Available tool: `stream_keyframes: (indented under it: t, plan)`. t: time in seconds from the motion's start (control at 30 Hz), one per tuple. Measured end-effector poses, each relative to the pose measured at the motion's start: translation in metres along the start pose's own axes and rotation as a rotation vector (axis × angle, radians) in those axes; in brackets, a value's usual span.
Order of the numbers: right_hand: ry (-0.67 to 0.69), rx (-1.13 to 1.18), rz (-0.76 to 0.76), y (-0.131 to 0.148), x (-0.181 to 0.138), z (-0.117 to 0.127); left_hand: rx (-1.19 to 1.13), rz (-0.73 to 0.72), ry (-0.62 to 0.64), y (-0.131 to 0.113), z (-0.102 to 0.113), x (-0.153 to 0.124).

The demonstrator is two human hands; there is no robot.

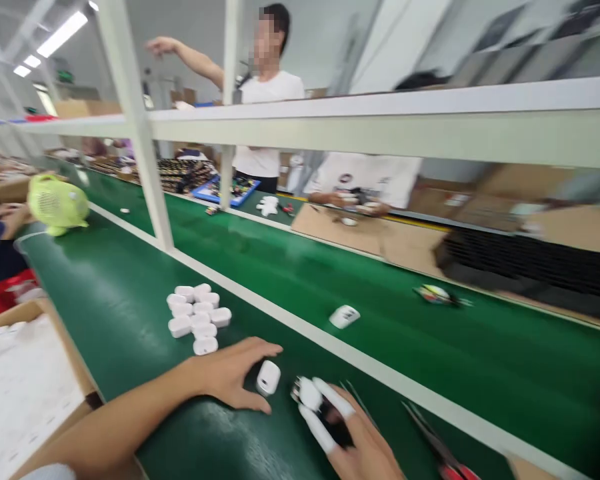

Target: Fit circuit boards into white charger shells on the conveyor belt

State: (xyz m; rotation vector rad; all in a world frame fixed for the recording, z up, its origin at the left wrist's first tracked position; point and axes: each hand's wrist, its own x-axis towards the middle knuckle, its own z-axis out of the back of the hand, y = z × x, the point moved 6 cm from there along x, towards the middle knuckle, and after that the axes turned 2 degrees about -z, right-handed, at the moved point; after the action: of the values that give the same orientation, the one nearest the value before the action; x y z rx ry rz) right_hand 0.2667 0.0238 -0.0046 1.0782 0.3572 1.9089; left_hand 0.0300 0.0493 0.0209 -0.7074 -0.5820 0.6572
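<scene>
My left hand [230,373] is spread on the green bench, thumb and fingers apart around a small white rounded case [269,378] that looks like an earbud case. A small dark opening shows on the case's face. White finger covers sit on the thumb and a finger of my right hand [350,427], which pinches a small white part [309,393] with a dark, metallic end. Beyond my left wrist stands a cluster of similar white cases [200,315]. Tweezers [360,403] lie partly hidden behind my right hand.
Red-handled pliers [443,447] lie at the front right. A white case with dark marks [345,317] rests on the far green strip. At left are a carton [87,383] of white pieces and a green fan [57,203]. A shelf post [147,167] rises ahead; people are opposite.
</scene>
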Motion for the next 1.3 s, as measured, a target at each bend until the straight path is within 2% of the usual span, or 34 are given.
stream_keyframes:
  t: [0.07,0.13,0.23,0.33,0.4,0.57,0.7,0.8,1.03,1.3]
  plan:
    - [-0.006,-0.033,-0.035,0.014,-0.002,0.010,0.015,0.083,0.020,0.013,-0.005,0.000]
    - [0.022,-0.013,0.013,0.032,0.004,0.009,0.034,0.095,0.019,0.018,-0.011,0.001]
    - [0.095,-0.020,0.074,0.053,0.013,0.003,0.047,0.001,-0.012,0.009,-0.020,0.002]
    - [0.135,-0.060,0.097,0.062,0.015,0.002,0.059,-0.076,-0.035,0.003,-0.023,0.003]
    - [0.150,-0.073,0.088,0.063,0.014,0.003,0.097,-0.058,-0.044,0.006,-0.025,0.004]
    - [0.123,-0.115,0.087,0.057,0.012,0.006,0.170,0.096,-0.067,0.017,-0.021,0.009]
    - [0.065,-0.108,0.110,0.053,0.011,0.006,-0.021,0.034,0.057,0.008,-0.019,0.013]
    - [0.034,-0.079,0.119,0.055,0.012,0.007,-0.056,0.006,0.120,0.003,-0.022,0.014]
    - [0.062,-0.183,0.221,0.063,0.004,0.005,0.142,-0.140,-0.113,-0.007,-0.021,0.013]
    - [0.103,-0.316,0.259,0.059,-0.006,0.003,0.264,-0.168,-0.139,-0.004,-0.023,0.010]
